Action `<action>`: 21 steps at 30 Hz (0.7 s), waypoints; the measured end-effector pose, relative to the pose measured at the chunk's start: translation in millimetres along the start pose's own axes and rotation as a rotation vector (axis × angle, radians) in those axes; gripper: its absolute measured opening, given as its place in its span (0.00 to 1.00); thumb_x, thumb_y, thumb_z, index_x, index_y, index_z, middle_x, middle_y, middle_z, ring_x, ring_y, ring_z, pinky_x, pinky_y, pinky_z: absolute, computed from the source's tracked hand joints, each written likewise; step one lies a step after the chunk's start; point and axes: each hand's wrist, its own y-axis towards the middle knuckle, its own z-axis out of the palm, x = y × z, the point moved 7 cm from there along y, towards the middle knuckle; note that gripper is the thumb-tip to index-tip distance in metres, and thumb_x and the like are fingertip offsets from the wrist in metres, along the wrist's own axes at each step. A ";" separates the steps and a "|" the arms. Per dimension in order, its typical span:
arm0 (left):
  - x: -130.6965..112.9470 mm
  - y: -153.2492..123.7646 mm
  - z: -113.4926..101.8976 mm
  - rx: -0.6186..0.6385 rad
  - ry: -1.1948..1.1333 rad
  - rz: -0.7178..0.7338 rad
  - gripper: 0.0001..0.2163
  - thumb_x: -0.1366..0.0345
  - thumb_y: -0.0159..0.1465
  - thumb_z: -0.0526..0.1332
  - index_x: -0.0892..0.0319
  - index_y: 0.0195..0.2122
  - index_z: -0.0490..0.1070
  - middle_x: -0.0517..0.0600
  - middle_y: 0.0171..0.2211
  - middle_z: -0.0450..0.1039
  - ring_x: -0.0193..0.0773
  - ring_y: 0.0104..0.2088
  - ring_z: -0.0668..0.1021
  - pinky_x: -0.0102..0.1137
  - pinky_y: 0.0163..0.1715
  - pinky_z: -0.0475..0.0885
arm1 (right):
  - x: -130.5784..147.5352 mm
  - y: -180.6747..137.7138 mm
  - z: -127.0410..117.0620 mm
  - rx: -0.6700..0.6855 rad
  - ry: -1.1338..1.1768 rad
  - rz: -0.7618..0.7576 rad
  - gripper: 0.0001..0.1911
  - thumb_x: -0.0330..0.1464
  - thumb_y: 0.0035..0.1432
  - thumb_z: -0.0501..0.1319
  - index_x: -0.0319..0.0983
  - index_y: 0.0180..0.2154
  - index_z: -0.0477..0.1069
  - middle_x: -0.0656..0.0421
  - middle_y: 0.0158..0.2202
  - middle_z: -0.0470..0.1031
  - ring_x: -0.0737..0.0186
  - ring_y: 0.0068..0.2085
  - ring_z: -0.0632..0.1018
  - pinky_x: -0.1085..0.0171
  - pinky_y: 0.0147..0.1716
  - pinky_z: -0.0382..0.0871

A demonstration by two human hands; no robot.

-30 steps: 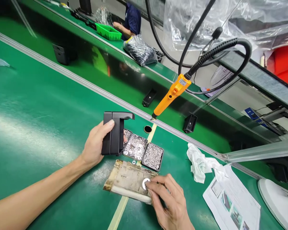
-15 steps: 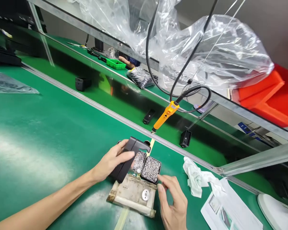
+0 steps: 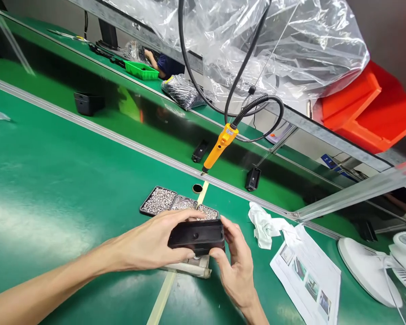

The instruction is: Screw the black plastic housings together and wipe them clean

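Both of my hands hold a black plastic part [image 3: 196, 236] flat, just above a worn cardboard pad [image 3: 193, 267] on the green bench. My left hand [image 3: 149, 241] wraps its left end with the fingers over the top. At the part's right end, my right hand [image 3: 236, 264] grips it with thumb below and fingers on the edge. Behind the part lie three small black trays of metal hardware [image 3: 159, 200]. An orange electric screwdriver [image 3: 218, 149] hangs on a black cable above the bench.
A white rag [image 3: 265, 225] and a printed sheet [image 3: 304, 275] lie to the right, with a white fan base [image 3: 365, 268] beyond. Black parts [image 3: 253, 178] sit on the conveyor belt. Another person's arm reaches a green bin [image 3: 141, 70] far back. Red bins [image 3: 365, 110] sit upper right.
My left hand has turned the black part from upright to flat and lowered it over the pad. The right hand left the small metal disc and took the part's right end.
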 end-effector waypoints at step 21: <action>27.3 -29.8 45.7 -0.125 0.551 0.363 0.25 0.56 0.78 0.52 0.55 0.73 0.54 0.51 0.66 0.68 0.46 0.62 0.74 0.46 0.61 0.72 | -19.5 -52.5 0.5 0.247 -0.393 -0.095 0.28 0.39 0.74 0.53 0.39 0.70 0.58 0.47 0.67 0.62 0.55 0.67 0.68 0.60 0.65 0.71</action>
